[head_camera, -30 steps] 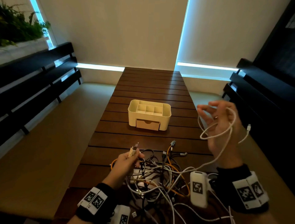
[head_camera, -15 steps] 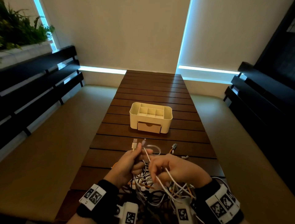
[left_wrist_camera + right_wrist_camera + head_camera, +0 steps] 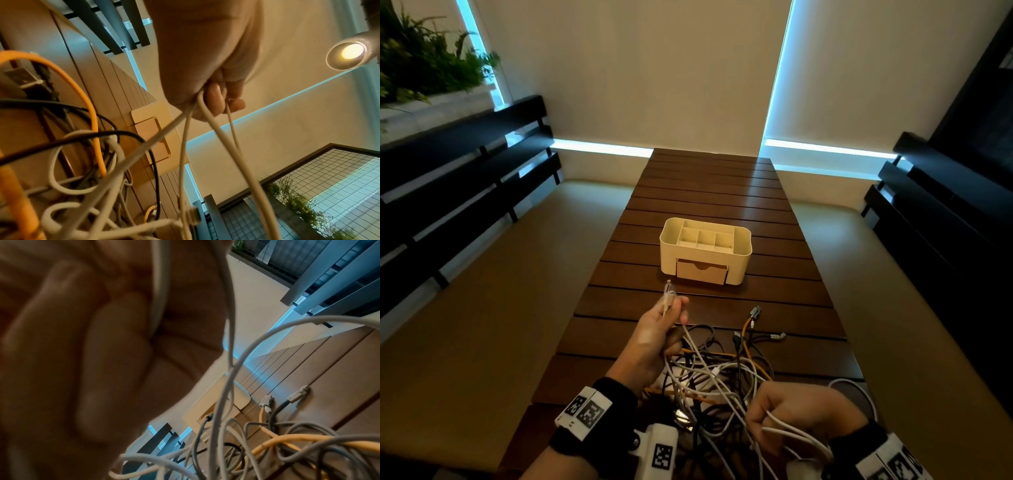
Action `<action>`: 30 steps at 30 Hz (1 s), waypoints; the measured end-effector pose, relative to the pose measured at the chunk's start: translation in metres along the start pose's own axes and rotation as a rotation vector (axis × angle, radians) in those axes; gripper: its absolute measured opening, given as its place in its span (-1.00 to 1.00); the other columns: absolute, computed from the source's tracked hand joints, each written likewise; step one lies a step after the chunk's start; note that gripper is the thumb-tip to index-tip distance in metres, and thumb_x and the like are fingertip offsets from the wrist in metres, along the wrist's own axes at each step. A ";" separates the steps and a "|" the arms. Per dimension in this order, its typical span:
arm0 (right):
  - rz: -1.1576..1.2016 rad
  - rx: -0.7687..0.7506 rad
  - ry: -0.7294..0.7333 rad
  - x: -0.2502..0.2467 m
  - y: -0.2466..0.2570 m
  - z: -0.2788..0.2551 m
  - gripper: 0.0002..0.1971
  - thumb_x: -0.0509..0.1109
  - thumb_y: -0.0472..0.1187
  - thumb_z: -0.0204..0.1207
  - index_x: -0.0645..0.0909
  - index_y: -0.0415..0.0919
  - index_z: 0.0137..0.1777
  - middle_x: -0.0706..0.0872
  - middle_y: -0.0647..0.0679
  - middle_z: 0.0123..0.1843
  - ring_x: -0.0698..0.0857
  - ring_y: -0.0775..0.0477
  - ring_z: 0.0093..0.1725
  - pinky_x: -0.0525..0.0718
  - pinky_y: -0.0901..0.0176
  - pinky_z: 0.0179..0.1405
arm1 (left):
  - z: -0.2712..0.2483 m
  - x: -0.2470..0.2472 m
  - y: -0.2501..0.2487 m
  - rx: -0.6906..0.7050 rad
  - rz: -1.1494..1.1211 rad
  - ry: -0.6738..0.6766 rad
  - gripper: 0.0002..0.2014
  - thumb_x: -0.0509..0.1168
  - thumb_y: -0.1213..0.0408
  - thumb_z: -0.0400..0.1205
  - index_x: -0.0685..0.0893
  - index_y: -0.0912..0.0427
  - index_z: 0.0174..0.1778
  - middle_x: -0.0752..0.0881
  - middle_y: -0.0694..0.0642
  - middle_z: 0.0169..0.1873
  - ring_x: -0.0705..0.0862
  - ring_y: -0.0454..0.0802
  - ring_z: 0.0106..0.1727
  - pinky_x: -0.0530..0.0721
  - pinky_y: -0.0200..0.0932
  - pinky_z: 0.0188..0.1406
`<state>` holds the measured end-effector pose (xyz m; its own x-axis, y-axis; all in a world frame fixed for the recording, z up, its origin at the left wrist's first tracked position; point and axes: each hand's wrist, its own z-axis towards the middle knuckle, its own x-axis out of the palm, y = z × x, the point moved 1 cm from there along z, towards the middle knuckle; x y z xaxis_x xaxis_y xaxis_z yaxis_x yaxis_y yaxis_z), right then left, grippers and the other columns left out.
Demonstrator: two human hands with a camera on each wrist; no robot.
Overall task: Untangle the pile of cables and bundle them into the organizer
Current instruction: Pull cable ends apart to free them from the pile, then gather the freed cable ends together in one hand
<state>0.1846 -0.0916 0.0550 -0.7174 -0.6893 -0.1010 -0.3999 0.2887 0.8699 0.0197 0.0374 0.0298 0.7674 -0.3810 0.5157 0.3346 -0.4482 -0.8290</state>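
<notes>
Brown slatted table [image 3: 709,192] with a cable tangle at its near end and both hands in the wires.

Cream organizer [image 3: 704,251] stands mid-table, well apart from the pile of cables [image 3: 722,373], a heap of white, black and orange leads spread between the two hands. Left hand [image 3: 654,337] is raised over the pile's left edge, its fingers curled round strands of a white cable [image 3: 216,139], the plug ends [image 3: 667,295] poking up above the thumb. Right hand [image 3: 794,416], at the near right, is closed in a fist round white loops of cable.
</notes>
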 end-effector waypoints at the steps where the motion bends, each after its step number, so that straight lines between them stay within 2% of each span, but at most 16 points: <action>1: 0.003 0.014 -0.001 0.001 -0.001 -0.002 -0.80 0.25 -0.15 0.20 0.61 0.10 -0.56 0.56 0.22 -0.62 0.47 0.26 -0.57 0.44 0.46 -0.44 | 0.001 -0.002 -0.001 0.018 -0.009 -0.025 -0.82 0.13 0.20 0.69 0.60 0.18 -0.02 0.55 -0.03 -0.48 0.23 -0.25 -0.68 0.20 -0.40 -0.76; 4: 0.020 0.011 -0.018 0.001 -0.004 -0.007 -0.80 0.23 -0.15 0.18 0.60 0.10 -0.58 0.54 0.23 -0.62 0.46 0.28 -0.57 0.43 0.47 -0.43 | 0.005 -0.006 -0.007 0.057 -0.067 -0.076 -0.83 0.16 0.19 0.66 0.61 0.18 -0.04 0.50 -0.01 -0.46 0.23 -0.26 -0.71 0.22 -0.41 -0.79; 8: 0.067 -0.003 -0.039 0.002 -0.008 -0.012 -0.75 0.21 -0.22 0.18 0.63 0.11 -0.55 0.55 0.23 -0.62 0.46 0.28 -0.57 0.41 0.46 -0.44 | 0.005 -0.004 -0.009 0.083 -0.044 -0.061 -0.77 0.10 0.22 0.70 0.62 0.17 0.14 0.48 -0.04 -0.47 0.22 -0.27 -0.70 0.20 -0.41 -0.77; 10: 0.056 -0.001 -0.050 0.001 -0.007 -0.013 -0.72 0.20 -0.25 0.17 0.63 0.12 -0.57 0.55 0.24 -0.63 0.46 0.28 -0.57 0.41 0.45 -0.44 | 0.007 -0.004 -0.008 0.095 -0.057 -0.067 -0.77 0.10 0.21 0.71 0.64 0.16 0.11 0.45 -0.04 -0.47 0.20 -0.27 -0.70 0.17 -0.40 -0.76; 13: 0.047 -0.003 -0.036 0.000 -0.005 -0.016 -0.78 0.20 -0.14 0.11 0.63 0.14 -0.60 0.56 0.26 -0.64 0.47 0.31 -0.58 0.41 0.51 -0.43 | 0.009 -0.005 -0.006 0.099 -0.056 -0.075 -0.76 0.11 0.19 0.69 0.64 0.17 0.12 0.35 -0.02 -0.49 0.19 -0.26 -0.71 0.19 -0.40 -0.78; 15: 0.039 0.009 -0.049 -0.001 -0.007 -0.018 -0.79 0.21 -0.13 0.11 0.62 0.13 -0.60 0.54 0.24 -0.65 0.45 0.29 -0.60 0.39 0.51 -0.45 | 0.010 -0.007 -0.005 0.095 -0.040 -0.106 -0.78 0.13 0.18 0.70 0.64 0.17 0.07 0.35 -0.02 -0.50 0.20 -0.25 -0.71 0.21 -0.39 -0.79; 17: 0.032 0.023 -0.053 -0.002 -0.010 -0.020 -0.78 0.22 -0.16 0.14 0.62 0.12 -0.60 0.53 0.23 -0.67 0.44 0.26 -0.61 0.38 0.51 -0.47 | 0.011 -0.007 -0.006 0.089 -0.039 -0.147 -0.80 0.14 0.16 0.70 0.62 0.17 -0.03 0.44 -0.04 -0.51 0.21 -0.25 -0.71 0.21 -0.40 -0.80; 20: 0.034 0.043 -0.067 -0.001 -0.013 -0.024 -0.82 0.21 -0.09 0.10 0.61 0.10 -0.61 0.50 0.22 -0.69 0.43 0.24 -0.62 0.37 0.52 -0.47 | 0.014 -0.007 -0.009 0.097 -0.037 -0.201 -0.78 0.12 0.14 0.71 0.59 0.15 -0.11 0.49 -0.06 -0.53 0.23 -0.25 -0.71 0.23 -0.40 -0.78; 22: 0.049 0.034 -0.078 -0.001 -0.015 -0.026 -0.82 0.22 -0.09 0.12 0.61 0.10 -0.59 0.49 0.22 -0.69 0.43 0.24 -0.63 0.36 0.52 -0.48 | 0.016 -0.007 -0.010 0.106 0.021 -0.230 -0.77 0.11 0.13 0.72 0.58 0.13 -0.14 0.49 -0.06 -0.53 0.28 -0.24 -0.67 0.28 -0.39 -0.72; 24: 0.051 0.028 -0.082 0.000 -0.017 -0.027 -0.81 0.22 -0.08 0.16 0.61 0.10 -0.58 0.50 0.23 -0.69 0.44 0.26 -0.62 0.36 0.53 -0.47 | 0.017 -0.004 -0.010 0.101 0.045 -0.235 -0.77 0.10 0.12 0.72 0.57 0.10 -0.16 0.50 -0.06 -0.52 0.36 -0.20 -0.57 0.39 -0.31 -0.55; 27: 0.053 0.046 -0.073 0.001 -0.022 -0.026 -0.79 0.22 -0.08 0.20 0.61 0.10 -0.59 0.51 0.22 -0.69 0.44 0.27 -0.63 0.37 0.55 -0.46 | 0.019 0.001 -0.012 0.090 -0.093 -0.214 -0.78 0.09 0.14 0.73 0.54 0.11 -0.16 0.56 -0.03 -0.50 0.56 -0.09 -0.39 0.59 -0.15 -0.28; 28: 0.055 0.050 -0.068 0.001 -0.024 -0.025 -0.78 0.22 -0.10 0.20 0.60 0.09 -0.59 0.50 0.22 -0.69 0.44 0.26 -0.63 0.37 0.55 -0.47 | 0.019 0.002 -0.014 0.090 -0.145 -0.206 -0.78 0.08 0.14 0.74 0.54 0.12 -0.14 0.58 -0.02 -0.51 0.63 -0.07 -0.37 0.66 -0.12 -0.26; 30: 0.073 0.055 -0.066 -0.001 -0.028 -0.026 -0.81 0.23 -0.13 0.15 0.59 0.08 -0.60 0.47 0.21 -0.70 0.41 0.24 -0.64 0.36 0.54 -0.48 | 0.018 0.004 -0.017 0.088 -0.197 -0.183 -0.78 0.08 0.13 0.73 0.53 0.13 -0.12 0.58 -0.02 -0.51 0.64 -0.08 -0.44 0.68 -0.18 -0.40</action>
<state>0.2115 -0.1166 0.0437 -0.7807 -0.6207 -0.0714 -0.3748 0.3737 0.8485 0.0270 0.0579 0.0422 0.7664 -0.1375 0.6275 0.5271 -0.4239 -0.7366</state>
